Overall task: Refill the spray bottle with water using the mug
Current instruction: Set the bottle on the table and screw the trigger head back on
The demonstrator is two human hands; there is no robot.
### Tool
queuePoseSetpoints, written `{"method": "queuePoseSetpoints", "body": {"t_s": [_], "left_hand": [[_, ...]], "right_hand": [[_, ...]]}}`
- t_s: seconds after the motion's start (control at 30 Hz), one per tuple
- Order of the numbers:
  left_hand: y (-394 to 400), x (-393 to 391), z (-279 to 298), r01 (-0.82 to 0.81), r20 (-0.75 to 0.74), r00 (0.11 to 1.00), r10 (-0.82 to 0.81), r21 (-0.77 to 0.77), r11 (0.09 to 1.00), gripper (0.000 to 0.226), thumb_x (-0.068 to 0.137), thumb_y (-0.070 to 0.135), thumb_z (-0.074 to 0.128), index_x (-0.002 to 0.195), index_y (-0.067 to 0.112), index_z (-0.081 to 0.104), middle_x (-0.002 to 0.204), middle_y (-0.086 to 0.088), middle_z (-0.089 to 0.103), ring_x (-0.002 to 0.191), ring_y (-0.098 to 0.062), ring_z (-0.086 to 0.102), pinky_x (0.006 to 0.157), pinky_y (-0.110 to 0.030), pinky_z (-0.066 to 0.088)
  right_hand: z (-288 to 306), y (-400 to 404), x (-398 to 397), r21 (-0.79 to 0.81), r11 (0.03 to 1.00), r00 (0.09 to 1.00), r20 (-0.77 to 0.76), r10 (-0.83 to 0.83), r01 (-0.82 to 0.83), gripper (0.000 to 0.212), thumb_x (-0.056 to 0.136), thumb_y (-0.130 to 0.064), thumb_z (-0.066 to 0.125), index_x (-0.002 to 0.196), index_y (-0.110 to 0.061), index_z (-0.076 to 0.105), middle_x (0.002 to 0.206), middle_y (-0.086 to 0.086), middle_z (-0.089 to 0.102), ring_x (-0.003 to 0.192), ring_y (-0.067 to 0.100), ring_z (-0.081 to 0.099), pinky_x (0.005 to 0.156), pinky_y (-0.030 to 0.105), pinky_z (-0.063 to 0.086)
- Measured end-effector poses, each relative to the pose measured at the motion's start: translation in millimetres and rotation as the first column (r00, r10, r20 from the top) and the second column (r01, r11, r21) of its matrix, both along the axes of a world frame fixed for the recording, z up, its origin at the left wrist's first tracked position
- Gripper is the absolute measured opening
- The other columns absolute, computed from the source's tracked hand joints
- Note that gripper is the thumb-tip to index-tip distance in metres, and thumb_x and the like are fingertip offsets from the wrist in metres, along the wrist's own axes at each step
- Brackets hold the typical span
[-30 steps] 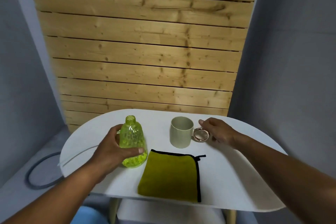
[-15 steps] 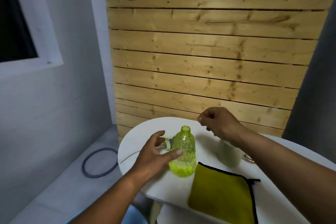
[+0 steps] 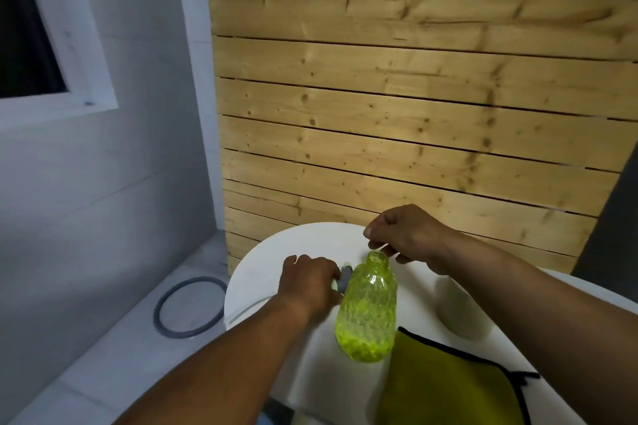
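The yellow-green spray bottle [image 3: 366, 310] stands upright on the white table [image 3: 297, 245] with its neck uncapped and a little liquid at the bottom. My left hand [image 3: 309, 281] is just left of it, fingers curled on the grey spray head [image 3: 345, 277], whose thin tube [image 3: 247, 308] trails left across the table. My right hand [image 3: 405, 235] hovers right above the bottle's neck with fingertips pinched together; nothing clear shows in them. The pale mug [image 3: 454, 307] stands right of the bottle, partly hidden behind my right forearm.
A yellow-green cloth with black edging [image 3: 445, 386] lies on the table in front of the bottle. A wooden plank wall stands right behind the table. A grey ring [image 3: 190, 309] lies on the floor to the left, below a window.
My left hand let go of the bottle and moved to the spray head behind it. My right hand left the mug's handle and rose over the bottle's neck. The view swung left.
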State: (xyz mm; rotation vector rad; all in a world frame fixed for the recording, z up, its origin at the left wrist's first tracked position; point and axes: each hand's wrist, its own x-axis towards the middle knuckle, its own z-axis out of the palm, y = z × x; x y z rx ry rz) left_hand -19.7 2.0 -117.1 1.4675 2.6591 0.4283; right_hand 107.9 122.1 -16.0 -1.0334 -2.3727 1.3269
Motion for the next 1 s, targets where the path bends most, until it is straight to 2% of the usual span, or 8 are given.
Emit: {"method": "queuePoseSetpoints", "body": {"t_s": [0.1,0.2,0.37,0.53,0.67,0.77,0.87,1.0], "left_hand": [[4.5,-8.4,-7.0,-0.024,0.036,0.999,0.020,0.098,0.995,0.030,0.086,0.043,0.066,0.110,0.029,0.075,0.111,0.001,0.077,0.109,-0.025,0.067,0.092,-0.030,0.045],[5.9,-19.5,8.0,-0.114,0.260,0.965,0.034,0.299,0.947,0.030,0.080,0.038,0.078,0.109,0.029,0.076,0.106,0.007,0.077,0.103,-0.018,0.069,0.088,-0.030,0.052],[2.1,-9.4,77.5,-0.303,0.545,0.824,-0.156,0.656,0.692,0.039,0.075,0.016,0.088,0.104,0.024,0.064,0.097,0.008,0.066,0.091,-0.008,0.062,0.076,-0.019,0.046],[-2.4,22.5,126.9,-0.375,0.590,0.736,-0.331,0.763,0.526,0.056,0.072,0.011,0.090,0.114,0.018,0.053,0.106,-0.003,0.072,0.099,-0.006,0.065,0.085,-0.023,0.049],[-0.9,38.9,144.5,-0.397,0.555,0.747,-0.365,0.813,0.426,0.055,0.071,0.005,0.087,0.109,0.022,0.051,0.106,-0.003,0.074,0.103,-0.015,0.069,0.093,-0.033,0.052],[-1.7,48.2,155.6,-0.381,0.520,0.760,-0.390,0.843,0.380,0.058,0.071,0.001,0.085,0.112,0.022,0.049,0.100,0.002,0.073,0.097,-0.013,0.071,0.095,-0.035,0.053],[-9.9,56.1,165.8,-0.330,0.497,0.741,-0.452,0.856,0.398,0.071,0.071,0.003,0.088,0.123,0.025,0.045,0.108,0.002,0.072,0.102,-0.004,0.067,0.093,-0.022,0.048],[-37.5,46.0,150.5,-0.210,0.554,0.694,-0.460,0.767,0.607,0.095,0.069,0.022,0.092,0.146,0.037,0.037,0.134,0.007,0.059,0.121,0.004,0.053,0.086,-0.011,0.043]], "right_hand": [[2.4,1.8,0.5,0.014,1.000,1.000,-0.015,-0.006,0.007,0.019,0.091,-0.024,0.066,0.098,-0.007,0.072,0.096,0.009,0.075,0.068,0.015,0.061,0.053,0.021,0.043],[11.8,1.8,3.1,0.020,0.999,0.997,-0.066,-0.039,0.040,0.021,0.089,-0.025,0.068,0.098,-0.006,0.071,0.098,0.010,0.075,0.071,0.016,0.061,0.054,0.023,0.041],[42.8,-10.5,12.1,-0.003,0.989,0.972,-0.187,-0.145,0.147,0.047,0.079,-0.046,0.076,0.101,-0.006,0.067,0.095,0.006,0.074,0.076,0.017,0.062,0.057,0.026,0.039],[74.8,-38.0,16.0,-0.116,0.987,0.968,-0.214,-0.132,0.109,0.050,0.071,-0.060,0.075,0.098,-0.018,0.073,0.098,0.000,0.075,0.081,0.015,0.063,0.064,0.028,0.040],[100.7,-57.4,17.1,-0.135,0.989,0.948,-0.304,-0.093,0.054,0.038,0.073,-0.050,0.078,0.094,-0.018,0.078,0.084,-0.007,0.074,0.078,0.014,0.063,0.067,0.028,0.042],[114.6,-67.2,16.9,-0.070,0.988,0.905,-0.397,-0.154,0.137,0.037,0.076,-0.034,0.081,0.097,-0.004,0.075,0.075,0.002,0.067,0.066,0.011,0.058,0.051,0.018,0.040],[124.5,-70.8,22.4,-0.009,0.985,0.886,-0.435,-0.161,0.174,0.030,0.078,-0.026,0.081,0.093,-0.001,0.074,0.074,0.005,0.069,0.060,0.008,0.060,0.045,0.014,0.042],[140.4,-68.3,38.1,0.094,0.983,0.899,-0.424,-0.106,0.160,0.025,0.080,-0.029,0.077,0.094,-0.008,0.076,0.094,0.014,0.074,0.076,0.017,0.060,0.056,0.027,0.041]]}}
